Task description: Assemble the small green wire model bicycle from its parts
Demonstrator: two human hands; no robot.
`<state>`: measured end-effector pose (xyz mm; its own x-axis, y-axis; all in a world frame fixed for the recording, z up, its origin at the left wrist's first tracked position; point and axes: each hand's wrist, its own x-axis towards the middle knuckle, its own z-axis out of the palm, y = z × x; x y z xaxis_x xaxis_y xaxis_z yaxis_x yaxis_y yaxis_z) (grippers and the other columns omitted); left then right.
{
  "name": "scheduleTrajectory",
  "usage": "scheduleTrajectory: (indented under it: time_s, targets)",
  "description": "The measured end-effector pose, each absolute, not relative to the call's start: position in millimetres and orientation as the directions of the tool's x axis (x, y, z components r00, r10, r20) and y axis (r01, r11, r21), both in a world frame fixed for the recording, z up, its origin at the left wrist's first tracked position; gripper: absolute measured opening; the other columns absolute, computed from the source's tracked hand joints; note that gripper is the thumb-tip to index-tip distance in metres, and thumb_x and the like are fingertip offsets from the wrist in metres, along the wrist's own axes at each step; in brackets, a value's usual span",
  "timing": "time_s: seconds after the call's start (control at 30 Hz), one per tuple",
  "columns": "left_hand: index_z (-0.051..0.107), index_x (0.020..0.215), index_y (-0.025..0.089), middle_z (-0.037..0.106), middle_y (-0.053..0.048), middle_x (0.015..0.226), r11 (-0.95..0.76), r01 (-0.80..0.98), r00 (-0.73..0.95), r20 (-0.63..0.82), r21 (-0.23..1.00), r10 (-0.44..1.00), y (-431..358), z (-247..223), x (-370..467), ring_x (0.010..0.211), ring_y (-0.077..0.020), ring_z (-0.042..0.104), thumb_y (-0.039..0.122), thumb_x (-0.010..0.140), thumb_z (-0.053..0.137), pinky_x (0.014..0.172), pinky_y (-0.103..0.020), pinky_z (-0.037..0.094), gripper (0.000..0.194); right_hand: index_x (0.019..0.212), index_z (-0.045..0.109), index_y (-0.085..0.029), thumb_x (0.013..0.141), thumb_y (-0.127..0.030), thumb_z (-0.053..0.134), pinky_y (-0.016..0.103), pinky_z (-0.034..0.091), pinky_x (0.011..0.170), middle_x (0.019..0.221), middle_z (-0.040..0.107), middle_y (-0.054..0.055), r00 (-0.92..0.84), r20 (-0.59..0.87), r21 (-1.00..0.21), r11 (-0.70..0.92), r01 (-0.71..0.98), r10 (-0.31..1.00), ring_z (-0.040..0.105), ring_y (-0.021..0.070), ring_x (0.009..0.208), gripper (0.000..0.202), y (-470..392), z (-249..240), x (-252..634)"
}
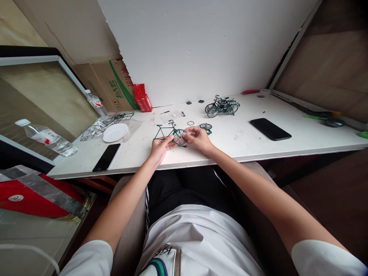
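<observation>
Between my two hands, just above the white table (215, 147), is a green miniature bicycle (165, 127) with its handlebar up and one spoked wheel (180, 137) at the right end. The left end of the frame shows no wheel. My left hand (161, 148) pinches the bicycle from below, thumb beside the wheel. My right hand (199, 138) has its fingertips closed on the wheel's right edge. Just behind my right hand lie loose spoked wheels (206, 126), partly hidden by it. A thin black ring (190, 123) rests on the table behind the bicycle.
Several assembled miniature bicycles (222, 106) stand at the back. Phones lie at right (270, 129) and left (106, 157). A white plate (115, 132), plastic bottles (47, 138), a small red box (143, 99) and green part frames (122, 116) are on the left. A mouse (334, 122) sits far right.
</observation>
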<state>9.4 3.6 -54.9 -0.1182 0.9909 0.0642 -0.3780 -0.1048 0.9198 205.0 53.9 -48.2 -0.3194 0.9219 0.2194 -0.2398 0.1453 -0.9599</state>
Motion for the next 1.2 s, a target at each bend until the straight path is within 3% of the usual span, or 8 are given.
scheduleTrajectory:
  time_s: [0.47, 0.6, 0.7, 0.83, 0.93, 1.03, 1.1, 1.2]
  targets:
    - [0.079, 0.088, 0.011, 0.080, -0.010, 0.089, -0.080, -0.348, -0.094, 0.050, 0.934, 0.994, 2, -51, 12, 0.077, -0.0202, 0.075, 0.033, 0.064, 0.100, 0.079, -0.035, 0.058, 0.039, 0.094, 0.072, -0.021, 0.066, -0.065, 0.093, 0.034, 0.063, 0.063, 0.085, 0.073, 0.004, -0.278, 0.287, -0.954, 0.247, -0.169, 0.917, 0.070, 0.0191, 0.070, 0.056, 53, -50, 207]
    - [0.078, 0.086, 0.013, 0.080, -0.008, 0.088, -0.116, -0.357, -0.155, 0.063, 0.927, 0.986, 0, -51, 13, 0.079, -0.0206, 0.075, 0.032, 0.063, 0.100, 0.078, -0.034, 0.058, 0.037, 0.094, 0.073, -0.021, 0.078, -0.073, 0.082, 0.035, 0.063, 0.065, 0.080, 0.072, 0.004, -0.305, 0.312, -0.947, 0.269, -0.174, 0.900, 0.069, 0.0196, 0.069, 0.055, 52, -48, 210]
    - [0.078, 0.085, 0.013, 0.079, -0.008, 0.085, -0.133, -0.375, -0.228, 0.048, 0.918, 0.973, 1, -48, 5, 0.078, -0.0190, 0.075, 0.032, 0.064, 0.099, 0.077, -0.032, 0.057, 0.036, 0.093, 0.069, -0.022, 0.088, -0.077, 0.068, 0.032, 0.056, 0.058, 0.074, 0.069, 0.003, -0.196, 0.326, -0.938, 0.291, -0.188, 0.925, 0.066, 0.0176, 0.061, 0.056, 56, -48, 212]
    - [0.078, 0.086, 0.012, 0.080, -0.009, 0.087, -0.187, -0.366, -0.317, 0.067, 0.912, 0.946, 8, -44, -16, 0.079, -0.0173, 0.075, 0.032, 0.067, 0.097, 0.076, -0.029, 0.055, 0.033, 0.097, 0.068, -0.022, 0.094, -0.074, 0.061, 0.031, 0.049, 0.058, 0.077, 0.070, 0.004, -0.048, 0.382, -0.924, 0.381, -0.021, 0.923, 0.062, 0.0177, 0.064, 0.053, 65, -51, 218]
    - [0.078, 0.085, 0.012, 0.080, -0.009, 0.085, -0.206, -0.359, -0.378, 0.060, 0.910, 0.924, 13, -46, -30, 0.078, -0.0168, 0.074, 0.031, 0.069, 0.096, 0.075, -0.028, 0.053, 0.031, 0.099, 0.073, -0.022, 0.099, -0.067, 0.058, 0.038, 0.053, 0.078, 0.090, 0.076, 0.008, -0.103, 0.497, -0.829, 0.506, 0.238, 0.862, 0.065, 0.0233, 0.081, 0.047, 71, -50, 226]
    - [0.077, 0.086, 0.013, 0.079, -0.008, 0.084, -0.193, -0.368, -0.397, 0.034, 0.910, 0.917, 16, -50, -35, 0.076, -0.0159, 0.074, 0.030, 0.069, 0.096, 0.074, -0.027, 0.051, 0.031, 0.094, 0.079, -0.021, 0.101, -0.053, 0.059, 0.049, 0.048, 0.094, 0.097, 0.079, 0.013, -0.309, 0.562, -0.614, 0.637, 0.466, 0.767, 0.064, 0.0306, 0.093, 0.038, 79, -47, 238]
    - [0.078, 0.086, 0.013, 0.079, -0.008, 0.085, -0.182, -0.371, -0.385, 0.028, 0.911, 0.922, 16, -52, -35, 0.077, -0.0162, 0.075, 0.031, 0.069, 0.096, 0.073, -0.027, 0.051, 0.031, 0.095, 0.082, -0.021, 0.100, -0.042, 0.060, 0.051, 0.046, 0.095, 0.098, 0.080, 0.014, -0.425, 0.547, -0.487, 0.687, 0.539, 0.722, 0.062, 0.0345, 0.099, 0.030, 85, -47, 246]
    - [0.078, 0.086, 0.013, 0.080, -0.009, 0.086, -0.171, -0.364, -0.365, 0.028, 0.915, 0.931, 16, -53, -34, 0.078, -0.0172, 0.075, 0.031, 0.068, 0.096, 0.072, -0.027, 0.050, 0.031, 0.099, 0.084, -0.020, 0.098, -0.028, 0.060, 0.050, 0.045, 0.095, 0.098, 0.081, 0.014, -0.500, 0.507, -0.409, 0.706, 0.578, 0.702, 0.061, 0.0359, 0.102, 0.025, 93, -48, 254]
